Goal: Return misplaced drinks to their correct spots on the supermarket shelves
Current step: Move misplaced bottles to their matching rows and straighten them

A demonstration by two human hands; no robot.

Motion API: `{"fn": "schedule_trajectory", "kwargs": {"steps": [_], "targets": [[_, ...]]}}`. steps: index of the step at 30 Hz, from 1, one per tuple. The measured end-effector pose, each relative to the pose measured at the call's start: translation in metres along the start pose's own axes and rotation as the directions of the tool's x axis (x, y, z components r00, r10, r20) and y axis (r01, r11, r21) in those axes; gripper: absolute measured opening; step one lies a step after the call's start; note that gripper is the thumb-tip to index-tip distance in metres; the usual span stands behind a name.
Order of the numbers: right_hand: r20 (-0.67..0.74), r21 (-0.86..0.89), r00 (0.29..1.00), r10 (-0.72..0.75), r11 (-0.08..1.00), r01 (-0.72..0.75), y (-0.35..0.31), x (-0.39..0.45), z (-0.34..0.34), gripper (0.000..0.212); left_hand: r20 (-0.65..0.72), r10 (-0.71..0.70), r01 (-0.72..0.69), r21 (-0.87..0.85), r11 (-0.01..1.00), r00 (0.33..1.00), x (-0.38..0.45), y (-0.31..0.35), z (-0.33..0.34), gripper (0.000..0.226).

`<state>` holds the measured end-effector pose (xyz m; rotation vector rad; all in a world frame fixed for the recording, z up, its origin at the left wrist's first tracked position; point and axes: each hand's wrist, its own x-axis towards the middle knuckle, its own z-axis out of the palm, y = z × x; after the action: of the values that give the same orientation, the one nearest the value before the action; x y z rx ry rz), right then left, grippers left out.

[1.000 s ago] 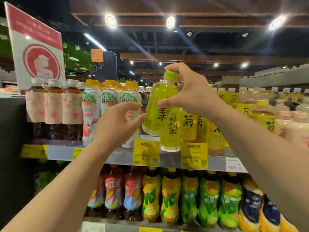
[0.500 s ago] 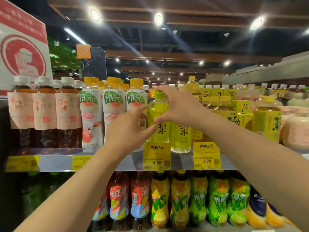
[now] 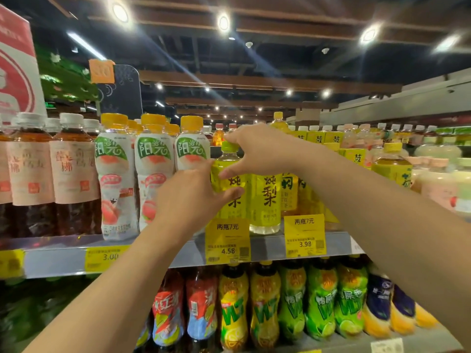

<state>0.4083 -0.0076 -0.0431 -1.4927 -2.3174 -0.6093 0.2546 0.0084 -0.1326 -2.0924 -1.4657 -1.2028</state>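
We hold yellow pear drink bottle (image 3: 227, 174) upright on top shelf (image 3: 63, 258). Right hand (image 3: 262, 151) pinches green cap (image 3: 228, 146); left hand (image 3: 193, 197) wraps label below it. Judgement: full, moderately heavy, smooth plastic, slightly squeezable. Take hold mid-body; identical bottle (image 3: 265, 200) just right of grip.

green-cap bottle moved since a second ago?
Yes. The green-cap bottle came down from tilted above the shelf to upright beside its matching bottle.
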Motion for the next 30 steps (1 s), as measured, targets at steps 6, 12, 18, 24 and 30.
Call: {"fn": "schedule_trajectory", "kwargs": {"steps": [6,12,18,24,30], "targets": [[-0.214,0.15,0.967,0.14,0.983,-0.109,0.055,-0.048,-0.029,0.05,-0.096,-0.027,0.02,-0.071,0.997,0.995,-0.004,0.027,0.0,0.084],[-0.323,0.262,0.854,0.409,0.905,-0.335,0.148,-0.105,-0.049,0.035,-0.085,0.165,-0.177,-0.144,0.974,0.983,-0.006,0.094,0.013,0.056],[-0.172,0.141,0.845,0.506,0.862,-0.487,0.216,-0.135,-0.033,0.046,-0.043,0.184,-0.189,-0.151,0.97,0.982,0.007,0.149,0.042,0.057],[-0.007,0.238,0.884,0.467,0.86,-0.452,0.252,-0.151,0.002,0.076,0.061,0.102,-0.097,-0.071,0.993,0.993,0.018,0.178,0.072,0.075],[0.031,0.431,0.914,0.405,0.819,-0.378,0.264,-0.162,0.013,0.097,0.063,0.019,-0.017,-0.018,1.0,0.998,0.018,0.186,0.086,0.079]]}}
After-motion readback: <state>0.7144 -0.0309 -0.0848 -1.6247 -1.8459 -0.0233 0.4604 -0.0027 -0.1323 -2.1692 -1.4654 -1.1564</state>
